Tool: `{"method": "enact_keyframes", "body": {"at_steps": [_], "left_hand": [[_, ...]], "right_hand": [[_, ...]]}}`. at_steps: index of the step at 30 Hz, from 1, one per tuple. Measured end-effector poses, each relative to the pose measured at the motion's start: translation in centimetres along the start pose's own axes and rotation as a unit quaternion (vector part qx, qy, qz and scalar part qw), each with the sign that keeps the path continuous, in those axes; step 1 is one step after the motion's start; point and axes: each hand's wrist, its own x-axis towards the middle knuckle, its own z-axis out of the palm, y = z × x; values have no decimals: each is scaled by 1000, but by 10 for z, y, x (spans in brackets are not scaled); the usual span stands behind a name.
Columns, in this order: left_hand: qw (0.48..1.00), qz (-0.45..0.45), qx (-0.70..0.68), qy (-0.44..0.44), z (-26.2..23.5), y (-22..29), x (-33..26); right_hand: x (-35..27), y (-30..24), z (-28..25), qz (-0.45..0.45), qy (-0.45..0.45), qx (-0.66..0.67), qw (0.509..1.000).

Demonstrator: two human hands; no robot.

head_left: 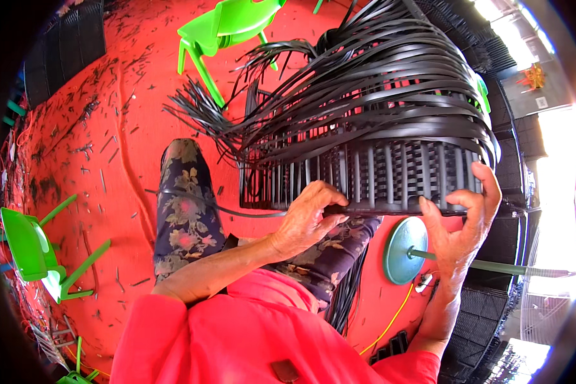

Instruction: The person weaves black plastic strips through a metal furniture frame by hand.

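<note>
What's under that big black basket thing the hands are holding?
Under the black woven basket you can see a lap in flowered trousers, the red floor and a round teal stand base. The left hand and right hand grip its lower rim. The basket hides whatever lies behind it.

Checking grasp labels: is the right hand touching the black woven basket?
Touching. Head view shows the right hand gripping the black woven basket at its lower rim, thumb against its side.

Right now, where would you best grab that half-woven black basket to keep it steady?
Probably by the firm woven rim nearest the person, from both sides, as the left hand and right hand do. The basket is tightly woven there, while the loose strips above would just bend.
</note>
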Motion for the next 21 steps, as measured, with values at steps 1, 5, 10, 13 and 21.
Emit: {"method": "enact_keyframes", "body": {"at_steps": [1, 5, 10, 13, 21], "left_hand": [[1000, -7, -4, 0, 0, -1, -1], [999, 28, -7, 25, -1, 3, 9], [997, 72, -19, 36, 1, 3, 14], [995, 90, -1, 30, 0, 6, 15], [998, 57, -26, 20, 9, 2, 9]], "right_hand": [[-1, -2, 0, 8, -7, -10, 1000], [-1, -4, 1, -2, -11, -14, 1000], [0, -8, 1, 8, -9, -12, 1000], [-2, -7, -1, 6, -16, -27, 1000], [-2, -36, 5, -184, -85, -204, 958]]}}
